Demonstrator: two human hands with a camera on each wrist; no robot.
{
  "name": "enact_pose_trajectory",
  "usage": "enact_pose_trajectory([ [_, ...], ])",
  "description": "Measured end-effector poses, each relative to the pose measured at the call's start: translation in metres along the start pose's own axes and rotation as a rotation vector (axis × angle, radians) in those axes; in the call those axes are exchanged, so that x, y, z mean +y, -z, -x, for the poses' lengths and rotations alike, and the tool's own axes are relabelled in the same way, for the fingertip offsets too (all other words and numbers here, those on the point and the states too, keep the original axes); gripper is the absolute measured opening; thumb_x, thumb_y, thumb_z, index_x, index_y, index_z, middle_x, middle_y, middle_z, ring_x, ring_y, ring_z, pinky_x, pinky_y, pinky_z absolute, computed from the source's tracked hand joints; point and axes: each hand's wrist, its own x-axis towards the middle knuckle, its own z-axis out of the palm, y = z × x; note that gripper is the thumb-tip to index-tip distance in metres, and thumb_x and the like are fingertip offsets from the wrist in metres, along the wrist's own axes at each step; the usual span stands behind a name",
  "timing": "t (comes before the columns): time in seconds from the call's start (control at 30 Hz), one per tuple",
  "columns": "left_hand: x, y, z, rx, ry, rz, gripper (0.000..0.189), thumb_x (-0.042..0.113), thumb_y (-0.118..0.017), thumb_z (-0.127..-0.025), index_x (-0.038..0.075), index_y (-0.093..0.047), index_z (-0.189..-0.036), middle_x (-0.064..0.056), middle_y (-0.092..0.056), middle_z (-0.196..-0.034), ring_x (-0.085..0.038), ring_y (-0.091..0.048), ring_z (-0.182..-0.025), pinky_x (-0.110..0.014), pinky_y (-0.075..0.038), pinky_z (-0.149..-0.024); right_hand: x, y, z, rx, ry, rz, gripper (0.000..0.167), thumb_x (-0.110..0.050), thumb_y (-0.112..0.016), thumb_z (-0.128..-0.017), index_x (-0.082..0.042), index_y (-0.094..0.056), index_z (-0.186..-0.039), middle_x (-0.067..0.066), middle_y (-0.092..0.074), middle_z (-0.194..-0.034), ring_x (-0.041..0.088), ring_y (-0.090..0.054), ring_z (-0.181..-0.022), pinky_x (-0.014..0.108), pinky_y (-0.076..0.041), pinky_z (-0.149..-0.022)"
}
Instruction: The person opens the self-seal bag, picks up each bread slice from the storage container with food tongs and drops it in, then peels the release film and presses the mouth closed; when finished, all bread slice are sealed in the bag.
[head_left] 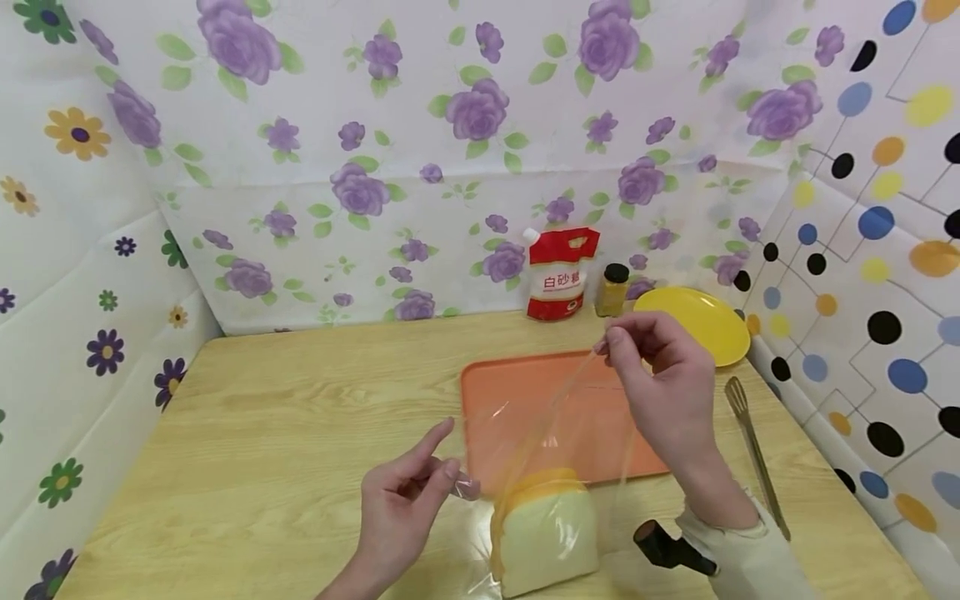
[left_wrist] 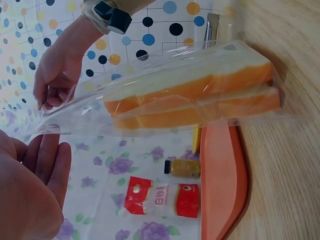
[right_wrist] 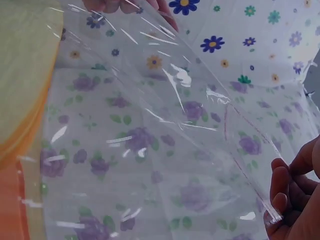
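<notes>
A clear plastic bag [head_left: 551, 433] stretches between both hands, its upper part drawn up toward the right. Inside, at its lower end, stand two thick slices of white bread [head_left: 551, 533] with orange-brown crusts, pressed face to face, also clear in the left wrist view as bread [left_wrist: 195, 90]. My right hand [head_left: 667, 383] pinches one corner of the bag's mouth, high over the tray. Lower and to the left, my left hand [head_left: 408, 500] holds the opposite edge by its thumb, index finger stretched out. The right wrist view shows the taut film running to the right fingers [right_wrist: 280, 200].
An orange tray [head_left: 487, 383] lies behind the bread. Farther back are a red and white sugar pouch [head_left: 557, 279], a small yellow jar [head_left: 612, 292] with a black lid, and a yellow plate [head_left: 712, 329]. A slotted utensil [head_left: 757, 458] lies at the right.
</notes>
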Motion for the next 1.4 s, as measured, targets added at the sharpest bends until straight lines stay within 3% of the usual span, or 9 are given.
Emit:
enact_pose_trajectory([
  [0.17, 0.000, 0.002, -0.001, -0.001, -0.010, 0.004, 0.047, -0.017, -0.057, -0.093, -0.006, -0.054, -0.139, -0.024, -0.069, -0.075, -0.016, -0.074, -0.073, -0.036, -0.060, -0.069, 0.006, 0.017, -0.008, 0.065, -0.104, -0.142, 0.012, 0.006, -0.062, -0.095, 0.017, -0.061, -0.098, 0.010, -0.068, -0.080, 0.017, -0.065, -0.072, 0.019, -0.054, -0.064],
  [0.33, -0.001, 0.003, -0.003, 0.003, -0.032, -0.027, 0.047, -0.017, -0.059, -0.092, -0.006, -0.055, -0.138, -0.023, -0.069, -0.073, -0.015, -0.074, -0.072, -0.029, -0.060, -0.063, 0.012, 0.035, -0.014, 0.164, -0.216, -0.093, 0.014, 0.000, -0.064, -0.097, 0.013, -0.064, -0.098, 0.011, -0.068, -0.081, 0.019, -0.065, -0.073, 0.020, -0.055, -0.066],
  [0.43, -0.002, 0.004, -0.004, 0.011, -0.040, -0.074, 0.048, -0.019, -0.060, -0.091, -0.004, -0.057, -0.137, -0.020, -0.070, -0.073, -0.014, -0.073, -0.069, -0.017, -0.051, -0.049, 0.017, 0.047, -0.017, 0.225, -0.253, -0.092, 0.013, -0.001, -0.064, -0.096, 0.012, -0.065, -0.098, 0.011, -0.068, -0.081, 0.018, -0.064, -0.072, 0.019, -0.055, -0.065],
  [0.57, -0.003, 0.005, -0.003, 0.017, -0.057, -0.121, 0.050, -0.020, -0.061, -0.089, -0.003, -0.059, -0.136, -0.017, -0.071, -0.073, -0.013, -0.072, -0.067, -0.016, -0.034, -0.037, 0.025, 0.064, -0.019, 0.291, -0.280, -0.093, 0.013, -0.002, -0.066, -0.096, 0.011, -0.066, -0.100, 0.010, -0.069, -0.081, 0.017, -0.062, -0.069, 0.018, -0.054, -0.064],
  [0.8, -0.005, 0.003, -0.004, -0.004, -0.079, -0.088, 0.046, -0.014, -0.061, -0.092, -0.004, -0.057, -0.137, -0.018, -0.070, -0.072, -0.016, -0.073, -0.070, -0.018, -0.050, -0.048, 0.035, 0.091, -0.022, 0.387, -0.292, -0.085, 0.013, -0.004, -0.068, -0.094, 0.008, -0.067, -0.099, 0.011, -0.068, -0.080, 0.016, -0.062, -0.067, 0.015, -0.054, -0.062],
  [0.87, -0.005, 0.003, -0.004, -0.004, -0.082, -0.094, 0.045, -0.013, -0.061, -0.093, -0.004, -0.058, -0.137, -0.018, -0.071, -0.072, -0.015, -0.073, -0.070, -0.016, -0.043, -0.043, 0.037, 0.096, -0.023, 0.410, -0.283, -0.087, 0.012, -0.003, -0.068, -0.094, 0.008, -0.068, -0.097, 0.011, -0.067, -0.079, 0.016, -0.061, -0.065, 0.015, -0.053, -0.061],
  [0.97, -0.005, 0.002, -0.005, -0.005, -0.086, -0.085, 0.045, -0.014, -0.061, -0.093, -0.005, -0.057, -0.137, -0.017, -0.071, -0.073, -0.015, -0.074, -0.071, -0.019, -0.048, -0.046, 0.039, 0.105, -0.025, 0.445, -0.274, -0.102, 0.011, -0.003, -0.069, -0.094, 0.007, -0.068, -0.097, 0.011, -0.067, -0.078, 0.016, -0.061, -0.064, 0.015, -0.052, -0.059],
  [1.17, -0.007, 0.003, -0.003, -0.006, -0.095, -0.076, 0.045, -0.015, -0.061, -0.092, -0.006, -0.056, -0.136, -0.017, -0.072, -0.074, -0.014, -0.073, -0.072, -0.017, -0.047, -0.045, 0.045, 0.123, -0.026, 0.518, -0.306, -0.132, 0.014, -0.005, -0.071, -0.092, 0.008, -0.068, -0.097, 0.012, -0.067, -0.079, 0.016, -0.061, -0.064, 0.015, -0.052, -0.057],
  [1.4, -0.008, 0.003, -0.002, -0.008, -0.108, -0.082, 0.044, -0.015, -0.062, -0.092, -0.007, -0.057, -0.135, -0.015, -0.072, -0.074, -0.013, -0.073, -0.069, -0.014, -0.038, -0.040, 0.047, 0.141, -0.030, 0.606, -0.297, -0.169, 0.013, -0.002, -0.071, -0.091, 0.010, -0.067, -0.095, 0.012, -0.067, -0.075, 0.016, -0.061, -0.060, 0.016, -0.052, -0.053],
])
